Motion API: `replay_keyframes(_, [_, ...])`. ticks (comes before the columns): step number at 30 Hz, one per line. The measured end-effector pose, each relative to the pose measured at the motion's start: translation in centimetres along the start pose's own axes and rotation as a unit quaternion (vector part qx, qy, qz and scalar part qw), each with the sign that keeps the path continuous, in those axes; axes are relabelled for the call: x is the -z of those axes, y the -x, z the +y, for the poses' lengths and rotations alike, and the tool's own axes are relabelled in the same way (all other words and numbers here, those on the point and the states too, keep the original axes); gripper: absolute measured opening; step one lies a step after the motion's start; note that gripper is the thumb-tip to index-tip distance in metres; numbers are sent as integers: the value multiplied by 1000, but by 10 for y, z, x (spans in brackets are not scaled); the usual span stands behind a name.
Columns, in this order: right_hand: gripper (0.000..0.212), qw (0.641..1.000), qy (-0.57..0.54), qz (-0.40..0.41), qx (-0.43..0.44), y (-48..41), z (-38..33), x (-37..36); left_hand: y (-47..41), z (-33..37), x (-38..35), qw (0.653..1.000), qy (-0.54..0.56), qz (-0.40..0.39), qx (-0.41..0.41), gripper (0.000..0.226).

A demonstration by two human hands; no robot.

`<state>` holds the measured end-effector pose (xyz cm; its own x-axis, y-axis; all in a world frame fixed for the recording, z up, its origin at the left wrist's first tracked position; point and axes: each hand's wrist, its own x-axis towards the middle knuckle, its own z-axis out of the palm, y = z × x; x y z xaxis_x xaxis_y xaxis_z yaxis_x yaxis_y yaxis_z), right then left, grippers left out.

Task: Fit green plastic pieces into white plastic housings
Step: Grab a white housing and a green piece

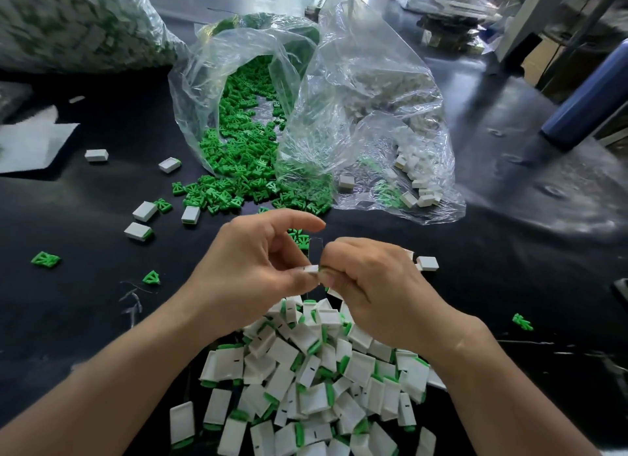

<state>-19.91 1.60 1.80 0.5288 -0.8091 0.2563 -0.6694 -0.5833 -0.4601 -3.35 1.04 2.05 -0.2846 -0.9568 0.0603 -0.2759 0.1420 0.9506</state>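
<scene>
A white housing (pixel 310 269) is held just above the bench (pixel 85 319), between both hands. The left hand (pixel 251 268) pinches its left end. The right hand (pixel 370 285), fingers curled, pinches a green piece (pixel 323 269) against its other end. A pile of finished housings (pixel 306 370) lies underneath. Beyond, a clear bag (pixel 204 81) spills loose green pieces (pixel 238 170).

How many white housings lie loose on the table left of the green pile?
5 white housings: one far left, one nearer the bag, three by the left edge of the green pile. A blurred white scrap farther back may be another.
</scene>
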Motion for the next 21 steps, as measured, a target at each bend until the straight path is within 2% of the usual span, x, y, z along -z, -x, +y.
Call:
replay_keyframes(3, [18,1000,-23,11,-9,0,2,0,1,3,0,999,34,-4,5,51])
replay_keyframes(5, [19,994,-94,18,-50,0,3,-1,0,6,1,994,104,-4,18,50])
replay_keyframes(7, [29,974,-194,18,-115,-1,4,-1,-2,5,1,988,153,6,30,51])
replay_keyframes(11, [57,887,-407,-35,-216,-2,3,-2,-2,6,-1,979,200,14,30,51])
replay_keyframes(15, [55,766,-590,-78,-243,-6,-10,-9,0,6,-2,977,214,1,17,51])
replay_keyframes(18, [59,722,-636,-68,-265,-6,-14,-9,0,5,-3,973,231,11,5,50])
replay_keyframes(21, [80,709,-648,-69,-269,-6,-17,-10,1,4,-5,971,238,20,-1,49])
